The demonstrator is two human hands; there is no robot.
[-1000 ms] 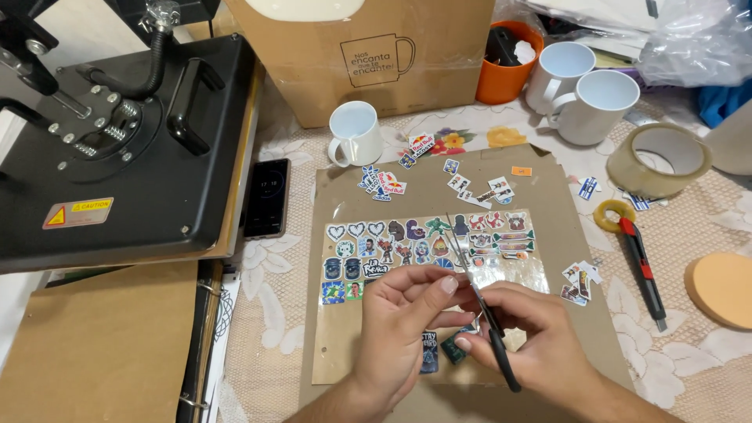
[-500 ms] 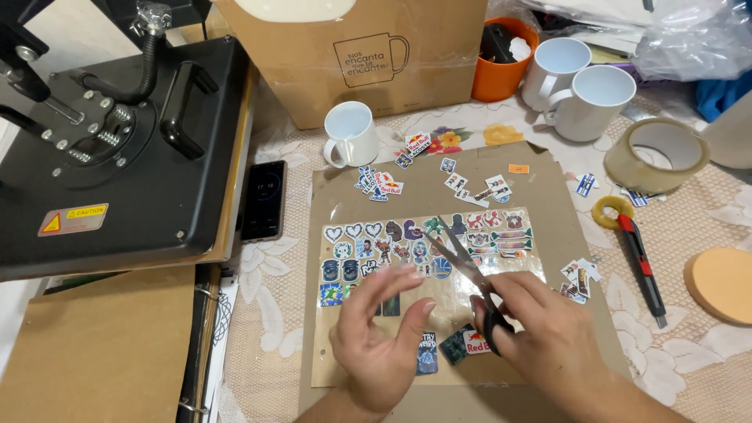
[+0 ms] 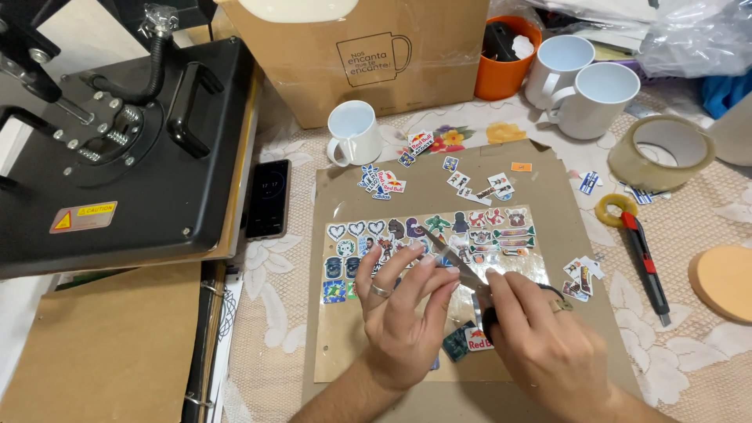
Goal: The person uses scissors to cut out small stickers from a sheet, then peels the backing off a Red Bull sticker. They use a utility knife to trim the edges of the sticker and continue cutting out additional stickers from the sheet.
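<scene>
My left hand (image 3: 403,313), with a ring on one finger, rests fingers spread on the glossy sticker sheet (image 3: 501,235) that lies on a brown cardboard sheet (image 3: 548,188). My right hand (image 3: 540,337) grips scissors (image 3: 450,254) by their dark handles, blades pointing up and left over the rows of small colourful stickers. Both hands touch near the sheet's lower middle. Cut stickers (image 3: 478,341) lie under my right hand, partly hidden.
A black heat press (image 3: 110,149) fills the left, a dark phone (image 3: 269,197) beside it. White mugs (image 3: 352,133) (image 3: 595,98), a cardboard box (image 3: 368,55), an orange cup (image 3: 509,59), a tape roll (image 3: 662,153), a red utility knife (image 3: 646,262), a cork disc (image 3: 724,282) and loose stickers (image 3: 388,184) surround the cardboard.
My left hand has lowered from pinching a small piece to lying spread on the sheet. The scissors have swung so the blades point up and left over the stickers.
</scene>
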